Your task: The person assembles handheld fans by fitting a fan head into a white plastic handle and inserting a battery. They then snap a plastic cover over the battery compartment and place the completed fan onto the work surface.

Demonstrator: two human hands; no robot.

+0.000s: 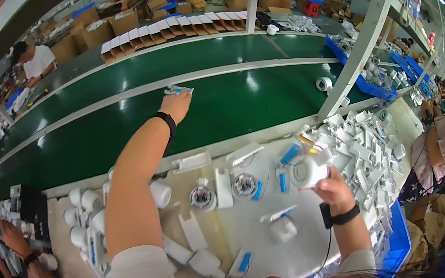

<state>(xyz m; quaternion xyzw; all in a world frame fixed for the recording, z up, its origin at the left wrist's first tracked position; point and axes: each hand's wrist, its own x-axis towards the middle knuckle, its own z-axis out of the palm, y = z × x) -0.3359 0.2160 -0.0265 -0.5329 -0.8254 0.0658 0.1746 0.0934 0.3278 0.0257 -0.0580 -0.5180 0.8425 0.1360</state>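
Observation:
My left hand [176, 104] is stretched far forward over the green conveyor belt [119, 124], its fingers closed on a small white and blue part [178, 91] at the belt's dividing rail. A black band circles that wrist. Near the right of the white worktable [248, 248], my right hand [329, 184] grips a round white housing [306, 172] with a grille face. A black wrist strap with a cord hangs from that arm.
White cylinders [82, 205], flat white covers and round assemblies [244, 184] lie across the table. A heap of white parts [368, 159] fills the right side by a blue bin [396, 240]. A slanted metal post [359, 45] crosses the belt. Other people work left, right and beyond.

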